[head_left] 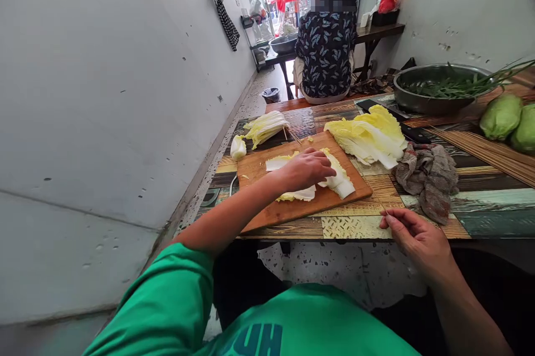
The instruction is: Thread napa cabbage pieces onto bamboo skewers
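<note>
On a wooden cutting board (276,214) lie several cut pieces of napa cabbage leaf. My left hand (307,169) reaches over the board, its fingers bent down onto the upper part of a leaf piece (343,184) at the right; the fingertips are partly hidden. Another leaf piece (303,194) sits under my left wrist, and one more (276,164) shows behind it. Just off the board's right corner, my right hand (418,239) pinches a thin wooden skewer (382,205) between thumb and forefinger.
Behind the board lies a bundle of cabbage (267,126) with skewers. Large cabbage leaves (368,139), a crumpled rag (430,180), loose skewers (485,150), green gourds (501,116) and a metal bowl of greens (443,88) are to the right. A person (326,55) sits beyond the table.
</note>
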Action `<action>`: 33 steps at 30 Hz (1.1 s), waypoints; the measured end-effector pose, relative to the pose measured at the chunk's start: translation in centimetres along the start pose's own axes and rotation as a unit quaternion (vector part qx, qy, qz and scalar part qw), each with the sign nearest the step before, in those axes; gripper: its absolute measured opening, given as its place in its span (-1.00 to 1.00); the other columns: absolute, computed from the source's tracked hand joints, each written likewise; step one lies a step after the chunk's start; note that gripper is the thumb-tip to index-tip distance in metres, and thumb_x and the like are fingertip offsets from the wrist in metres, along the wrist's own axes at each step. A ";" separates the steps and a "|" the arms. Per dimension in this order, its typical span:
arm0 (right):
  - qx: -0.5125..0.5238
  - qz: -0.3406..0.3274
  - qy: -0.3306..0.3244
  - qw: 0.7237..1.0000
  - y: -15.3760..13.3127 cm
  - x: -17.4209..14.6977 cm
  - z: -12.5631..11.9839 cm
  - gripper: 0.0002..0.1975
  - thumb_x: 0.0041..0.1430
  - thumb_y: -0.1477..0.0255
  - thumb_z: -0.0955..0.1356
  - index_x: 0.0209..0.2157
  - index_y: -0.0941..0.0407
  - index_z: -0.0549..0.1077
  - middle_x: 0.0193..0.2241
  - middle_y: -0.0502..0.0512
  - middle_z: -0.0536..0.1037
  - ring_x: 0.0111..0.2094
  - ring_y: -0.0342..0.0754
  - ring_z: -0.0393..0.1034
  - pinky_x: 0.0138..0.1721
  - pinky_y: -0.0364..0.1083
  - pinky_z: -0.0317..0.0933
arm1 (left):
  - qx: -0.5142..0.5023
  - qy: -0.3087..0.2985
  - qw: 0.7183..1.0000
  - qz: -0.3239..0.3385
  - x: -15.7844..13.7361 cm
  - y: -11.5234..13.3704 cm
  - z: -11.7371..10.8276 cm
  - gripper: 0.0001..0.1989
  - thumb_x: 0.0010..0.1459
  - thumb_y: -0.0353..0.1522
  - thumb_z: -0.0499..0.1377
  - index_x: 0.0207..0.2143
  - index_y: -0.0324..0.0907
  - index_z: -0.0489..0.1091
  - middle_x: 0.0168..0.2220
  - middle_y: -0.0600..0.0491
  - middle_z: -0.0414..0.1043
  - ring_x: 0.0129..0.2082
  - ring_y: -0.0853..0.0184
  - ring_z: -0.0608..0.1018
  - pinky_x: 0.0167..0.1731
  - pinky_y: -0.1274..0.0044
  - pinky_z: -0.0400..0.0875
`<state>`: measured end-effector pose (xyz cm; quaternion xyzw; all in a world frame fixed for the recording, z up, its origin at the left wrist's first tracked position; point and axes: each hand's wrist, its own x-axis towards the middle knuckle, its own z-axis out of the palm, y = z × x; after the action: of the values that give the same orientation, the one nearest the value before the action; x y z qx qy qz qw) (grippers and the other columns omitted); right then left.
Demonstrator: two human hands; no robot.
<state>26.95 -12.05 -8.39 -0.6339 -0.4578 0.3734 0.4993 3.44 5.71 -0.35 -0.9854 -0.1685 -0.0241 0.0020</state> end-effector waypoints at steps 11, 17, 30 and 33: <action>-0.020 0.011 0.018 1.000 1.2 -0.5 -0.8 -0.61 -0.01 0.07 0.46 -0.31 0.10 0.56 -0.49 0.12 0.61 -0.59 -0.11 0.34 -0.63 -0.16 0.17 | -0.073 0.028 0.996 -0.032 -6.0 1.1 0.0 -0.71 0.30 -0.18 0.14 -0.03 -0.09 0.50 -0.03 -0.06 0.53 -0.04 0.23 0.54 0.00 0.36 0.34; -0.024 -0.010 -0.039 0.999 0.5 -0.8 0.9 -0.63 0.12 0.10 0.40 -0.21 0.10 0.56 -0.50 0.06 0.57 -0.65 -0.17 0.24 -0.65 -0.16 0.13 | -0.049 0.061 0.991 -0.112 -7.8 1.7 4.0 -0.74 0.31 -0.21 0.12 -0.07 -0.09 0.51 -0.04 -0.06 0.54 -0.03 0.22 0.53 0.04 0.33 0.30; -0.138 -0.260 -0.060 0.954 -3.7 -0.7 5.1 -0.74 0.28 0.34 0.31 -0.08 0.04 0.57 -0.41 0.04 0.63 -0.50 -0.10 0.50 -0.42 -0.14 0.41 | -0.154 0.164 0.951 -0.213 -7.9 3.4 4.0 -0.74 0.35 -0.28 0.06 -0.17 -0.08 0.56 -0.08 0.00 0.59 -0.06 0.24 0.58 0.13 0.19 0.23; -0.154 -0.310 -0.057 0.937 -4.1 -0.3 6.2 -0.71 0.32 0.40 0.27 -0.02 0.06 0.55 -0.38 0.06 0.64 -0.47 -0.09 0.53 -0.38 -0.13 0.43 | -0.178 0.219 0.934 -0.219 -8.1 3.0 4.1 -0.73 0.35 -0.27 0.05 -0.14 -0.09 0.55 -0.12 -0.01 0.62 -0.12 0.26 0.61 -0.01 0.32 0.40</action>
<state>20.25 -10.18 -5.74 -0.5075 -0.7109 0.1607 0.4597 -3.02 0.24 -4.83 -0.8789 -0.3682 -0.2682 -0.1415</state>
